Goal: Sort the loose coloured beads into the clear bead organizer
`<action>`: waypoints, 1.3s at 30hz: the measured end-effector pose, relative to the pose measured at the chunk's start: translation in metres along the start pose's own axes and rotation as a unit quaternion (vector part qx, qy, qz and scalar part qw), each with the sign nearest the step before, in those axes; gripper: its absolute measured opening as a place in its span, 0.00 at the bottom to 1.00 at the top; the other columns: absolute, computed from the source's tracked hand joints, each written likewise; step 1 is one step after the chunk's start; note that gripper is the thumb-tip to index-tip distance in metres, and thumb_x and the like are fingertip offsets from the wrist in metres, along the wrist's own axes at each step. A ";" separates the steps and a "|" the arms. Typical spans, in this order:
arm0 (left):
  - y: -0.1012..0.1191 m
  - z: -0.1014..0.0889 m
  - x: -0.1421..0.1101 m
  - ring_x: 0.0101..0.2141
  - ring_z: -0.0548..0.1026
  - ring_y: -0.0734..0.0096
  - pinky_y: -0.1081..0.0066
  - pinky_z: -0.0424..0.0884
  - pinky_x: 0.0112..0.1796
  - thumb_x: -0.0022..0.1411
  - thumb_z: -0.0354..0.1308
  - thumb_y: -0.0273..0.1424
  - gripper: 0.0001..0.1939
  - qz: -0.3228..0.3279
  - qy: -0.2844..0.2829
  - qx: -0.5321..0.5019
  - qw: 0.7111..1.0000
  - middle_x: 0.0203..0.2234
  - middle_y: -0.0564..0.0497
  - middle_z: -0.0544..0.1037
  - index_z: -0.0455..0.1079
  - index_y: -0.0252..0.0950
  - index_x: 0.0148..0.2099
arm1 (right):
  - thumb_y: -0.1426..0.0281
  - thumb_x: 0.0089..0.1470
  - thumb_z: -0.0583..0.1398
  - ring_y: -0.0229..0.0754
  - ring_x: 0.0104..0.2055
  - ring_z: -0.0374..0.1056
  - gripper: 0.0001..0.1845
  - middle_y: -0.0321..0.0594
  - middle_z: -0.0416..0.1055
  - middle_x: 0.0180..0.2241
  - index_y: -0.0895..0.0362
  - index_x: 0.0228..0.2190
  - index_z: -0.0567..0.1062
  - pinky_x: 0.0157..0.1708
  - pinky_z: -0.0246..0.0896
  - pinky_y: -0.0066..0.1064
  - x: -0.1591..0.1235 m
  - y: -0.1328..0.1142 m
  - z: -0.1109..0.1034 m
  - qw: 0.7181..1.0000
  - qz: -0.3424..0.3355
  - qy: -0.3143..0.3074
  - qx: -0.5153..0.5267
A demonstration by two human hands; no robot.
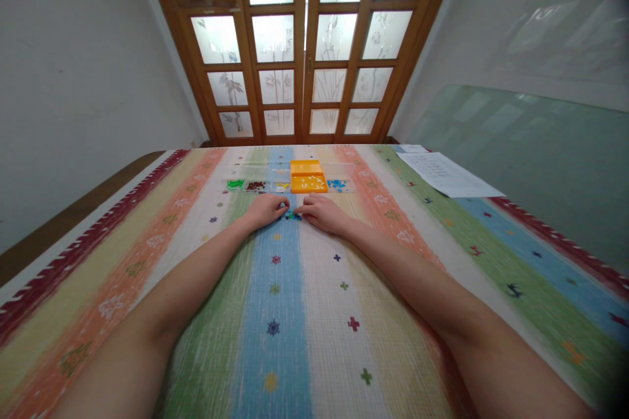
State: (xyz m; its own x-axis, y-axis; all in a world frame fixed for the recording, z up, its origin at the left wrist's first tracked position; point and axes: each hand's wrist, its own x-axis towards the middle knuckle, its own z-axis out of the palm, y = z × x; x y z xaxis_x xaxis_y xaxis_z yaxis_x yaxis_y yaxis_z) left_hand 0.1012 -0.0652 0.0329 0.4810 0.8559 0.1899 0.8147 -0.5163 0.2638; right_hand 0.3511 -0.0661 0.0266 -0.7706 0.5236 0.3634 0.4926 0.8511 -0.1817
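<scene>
My left hand (pixel 266 210) rests on the cloth with its fingers curled together in a pinch; what it holds, if anything, is too small to make out. Across from it, my right hand (pixel 318 211) has its fingertips drawn together and pointing left, and I cannot make out anything in them. Between the two hands lies a small cluster of blue and green pieces (pixel 291 215), close to the fingertips of both. Just beyond the hands stands an open orange box (pixel 309 167) with several small white pieces in its near half.
Clear plastic boxes flank the orange one, with green pieces (pixel 235 184), dark brown pieces (pixel 255 186), yellow pieces (pixel 282 186) and blue pieces (pixel 337 184). Printed paper sheets (pixel 442 174) lie at the far right of the striped tablecloth (pixel 280 353). Glazed wooden doors (pixel 304 72) stand behind.
</scene>
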 end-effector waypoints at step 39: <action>0.007 0.006 0.003 0.28 0.71 0.69 0.71 0.60 0.32 0.65 0.57 0.35 0.11 0.032 -0.022 -0.069 0.997 0.27 0.53 0.77 0.80 0.40 0.45 | 0.63 0.63 0.59 0.44 0.36 0.67 0.10 0.42 0.75 0.33 0.55 0.35 0.78 0.38 0.57 0.34 -0.011 0.063 -0.013 0.933 0.260 0.249 0.021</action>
State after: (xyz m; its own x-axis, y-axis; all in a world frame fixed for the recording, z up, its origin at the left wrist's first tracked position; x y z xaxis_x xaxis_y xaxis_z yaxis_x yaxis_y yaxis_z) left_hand 0.1107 -0.0661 0.0302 0.5472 0.8195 0.1704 0.7310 -0.5670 0.3795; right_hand 0.3956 -0.0191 0.0236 -0.1439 0.7912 0.5944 0.7234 0.4940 -0.4824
